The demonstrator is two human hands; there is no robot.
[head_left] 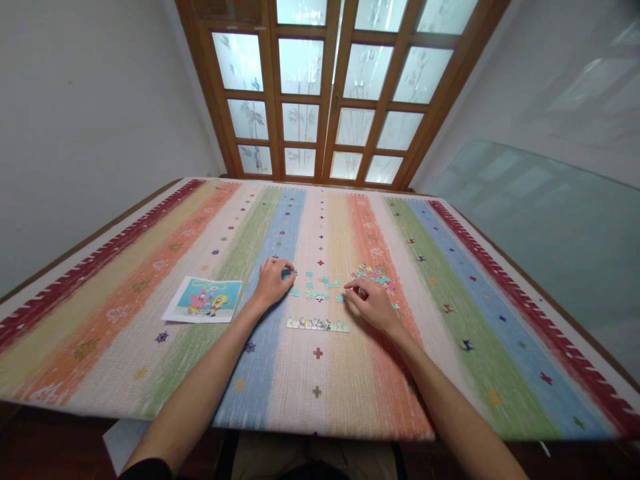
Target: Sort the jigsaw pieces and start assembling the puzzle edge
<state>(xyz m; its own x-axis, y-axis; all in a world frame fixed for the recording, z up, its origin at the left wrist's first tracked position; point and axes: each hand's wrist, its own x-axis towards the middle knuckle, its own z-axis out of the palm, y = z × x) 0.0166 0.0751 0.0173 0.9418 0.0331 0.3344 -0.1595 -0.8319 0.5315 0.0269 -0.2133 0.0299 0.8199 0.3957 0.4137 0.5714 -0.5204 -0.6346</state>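
Note:
My left hand [274, 281] is closed at the left end of a loose group of teal jigsaw puzzle pieces [310, 285]. A teal puzzle piece [287, 273] shows between its thumb and fingers. On the right side of the group, my right hand [371, 301] hovers low with thumb and forefinger drawn together; what they hold, if anything, is too small to make out. Just below its fingertips lies another piece [341, 299]. Nearer to me is a joined strip of puzzle pieces [318, 325], lying flat in a straight row.
A heap of mixed puzzle pieces [375, 273] lies behind my right hand. Left of my left arm is a printed cartoon picture [204, 300] on white paper. A striped cloth [350, 380] covers the table. Wooden glass-paned doors [325, 100] stand beyond its far edge.

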